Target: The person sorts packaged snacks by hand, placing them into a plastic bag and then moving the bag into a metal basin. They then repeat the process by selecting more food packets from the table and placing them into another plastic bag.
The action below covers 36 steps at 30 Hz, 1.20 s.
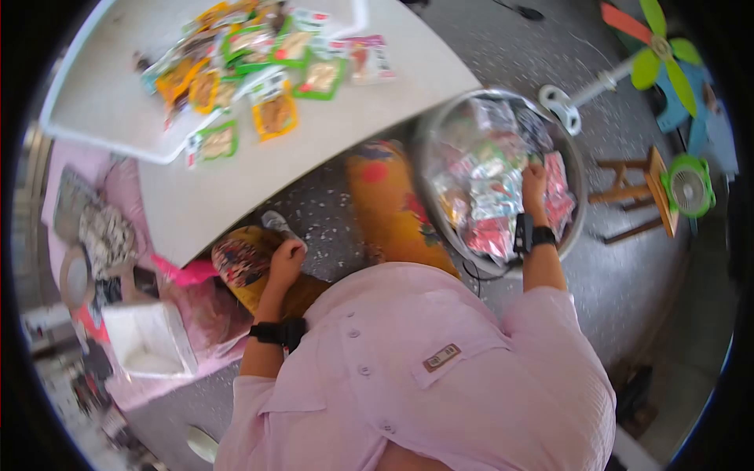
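My right hand point(535, 185) reaches into a large round metal basin point(582, 206) on my right, its fingers closed among the packets. Whether they grip one of them is hidden. Silver, red and clear snack packets point(496, 195) fill the basin. My left hand point(287, 261) is curled into a fist near my left knee, beside the patterned trousers point(240, 257). No packet shows in it. Ahead on the left, several green and yellow snack packets point(275, 104) lie heaped, partly in a white tray point(102, 140) and partly on the white table point(377, 94).
To the right stand a wooden stool point(653, 192), a small green fan point(691, 188) and a fan with green and orange blades point(661, 49). On the left, a white foam box point(149, 339) sits on pink cloth point(208, 306). A dark cable point(476, 273) runs by the basin.
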Motion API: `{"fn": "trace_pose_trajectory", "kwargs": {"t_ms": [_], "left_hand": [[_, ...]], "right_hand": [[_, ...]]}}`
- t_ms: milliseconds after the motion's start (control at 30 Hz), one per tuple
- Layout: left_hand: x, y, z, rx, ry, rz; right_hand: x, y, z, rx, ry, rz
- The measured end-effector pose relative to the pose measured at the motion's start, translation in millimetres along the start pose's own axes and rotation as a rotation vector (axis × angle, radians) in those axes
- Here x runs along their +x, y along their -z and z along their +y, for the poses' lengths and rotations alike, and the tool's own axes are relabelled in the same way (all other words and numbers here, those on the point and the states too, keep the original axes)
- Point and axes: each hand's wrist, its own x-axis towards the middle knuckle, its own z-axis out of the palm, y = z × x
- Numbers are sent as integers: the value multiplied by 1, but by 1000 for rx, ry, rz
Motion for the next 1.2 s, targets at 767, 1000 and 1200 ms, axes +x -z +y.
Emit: {"fn": "trace_pose_trajectory", "kwargs": {"t_ms": [767, 1000, 1200], "left_hand": [[-132, 235, -107, 593, 257, 1318], [-186, 282, -191, 494, 936, 908], [-187, 287, -191, 520, 837, 824]], "right_hand": [[-148, -145, -273, 51, 1055, -438], [-153, -147, -278, -44, 1022, -384], [-156, -148, -279, -81, 992, -389]]}}
